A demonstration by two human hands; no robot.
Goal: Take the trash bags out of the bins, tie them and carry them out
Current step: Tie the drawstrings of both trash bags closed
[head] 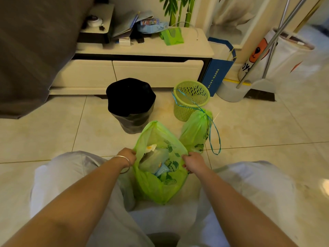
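Fingers of the left hand (128, 155) and right hand (193, 162) pinch the open green bag (156, 186) on the floor between the knees. Beyond it stand a tied green bag (195, 131), a black-lined bin (130, 104) and a green basket (191, 100).

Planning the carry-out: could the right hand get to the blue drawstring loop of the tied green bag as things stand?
Probably yes, once freed. The right hand grips the open green plastic bag's rim; the tied green bag's blue drawstring loop lies just beyond it on bare tile, nothing between.
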